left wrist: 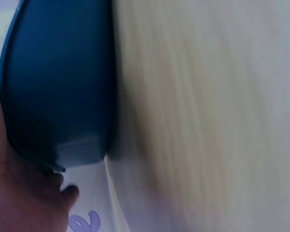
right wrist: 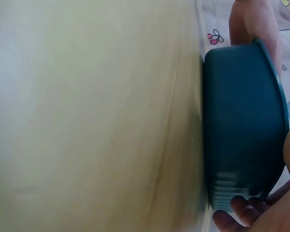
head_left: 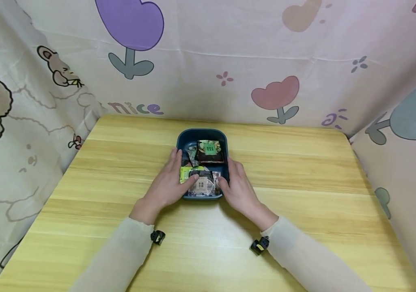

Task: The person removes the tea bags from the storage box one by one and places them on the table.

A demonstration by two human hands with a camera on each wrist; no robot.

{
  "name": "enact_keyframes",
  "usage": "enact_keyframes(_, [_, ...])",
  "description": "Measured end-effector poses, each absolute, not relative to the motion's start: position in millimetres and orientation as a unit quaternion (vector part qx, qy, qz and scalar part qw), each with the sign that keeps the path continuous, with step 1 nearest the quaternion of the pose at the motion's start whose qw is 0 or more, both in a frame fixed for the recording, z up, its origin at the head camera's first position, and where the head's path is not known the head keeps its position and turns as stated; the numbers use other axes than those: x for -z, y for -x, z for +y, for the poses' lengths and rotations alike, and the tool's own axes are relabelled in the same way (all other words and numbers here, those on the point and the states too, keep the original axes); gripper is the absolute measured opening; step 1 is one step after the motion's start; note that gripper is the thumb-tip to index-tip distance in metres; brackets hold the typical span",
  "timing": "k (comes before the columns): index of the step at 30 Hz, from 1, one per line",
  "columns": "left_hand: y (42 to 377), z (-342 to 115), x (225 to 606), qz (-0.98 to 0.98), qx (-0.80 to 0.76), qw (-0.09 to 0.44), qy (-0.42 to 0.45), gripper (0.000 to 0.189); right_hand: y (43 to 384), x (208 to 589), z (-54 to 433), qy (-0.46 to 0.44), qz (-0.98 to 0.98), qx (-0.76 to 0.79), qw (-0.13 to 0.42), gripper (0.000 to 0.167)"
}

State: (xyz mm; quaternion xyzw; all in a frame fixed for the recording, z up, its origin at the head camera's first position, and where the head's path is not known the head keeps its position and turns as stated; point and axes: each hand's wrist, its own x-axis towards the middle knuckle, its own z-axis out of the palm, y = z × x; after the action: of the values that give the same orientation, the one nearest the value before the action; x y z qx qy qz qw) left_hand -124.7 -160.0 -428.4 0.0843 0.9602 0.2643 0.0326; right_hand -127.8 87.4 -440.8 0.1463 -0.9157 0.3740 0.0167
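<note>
A dark blue plastic box [head_left: 202, 131] stands upright on the table, gripped from both sides. My left hand [head_left: 165, 184] holds its left wall, fingers along the outside and thumb over the packets inside. On the opposite side my right hand [head_left: 240, 188] grips the right wall, its thumb over the rim by the near corner. Inside lie several small packets: a black one with a green label [head_left: 210, 150] at the back, a grey and black one with a pale label [head_left: 201, 186] in front, and a yellow-green one [head_left: 184, 174] partly covered. The right wrist view shows the box's smooth outer wall [right wrist: 244, 121].
The light wood table [head_left: 295, 182] extends around the box on all sides. Printed fabric [head_left: 200, 32] hangs behind the table's far edge and along both sides. A small black camera [head_left: 158, 237] sits at the left wrist, another camera [head_left: 259, 245] at the right.
</note>
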Motion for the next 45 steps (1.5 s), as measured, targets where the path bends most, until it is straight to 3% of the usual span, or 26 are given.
enact_keyframes(9, [110, -158, 430, 0.963, -0.250, 0.035, -0.093, 0.110, 109, 442, 93, -0.161, -0.915, -0.368, 0.040, 0.067])
enact_keyframes(21, [100, -163, 425, 0.963, -0.206, 0.084, -0.151, 0.142, 95, 441, 104, -0.142, -0.917, -0.371, 0.028, 0.067])
enact_keyframes(36, [89, -154, 413, 0.967, -0.184, 0.097, -0.149, 0.142, 91, 445, 104, -0.148, -0.913, -0.378, 0.045, 0.067])
enact_keyframes(45, [89, -154, 413, 0.964, -0.203, 0.097, -0.144, 0.145, 96, 436, 111, -0.133, -0.925, -0.355, 0.021, 0.068])
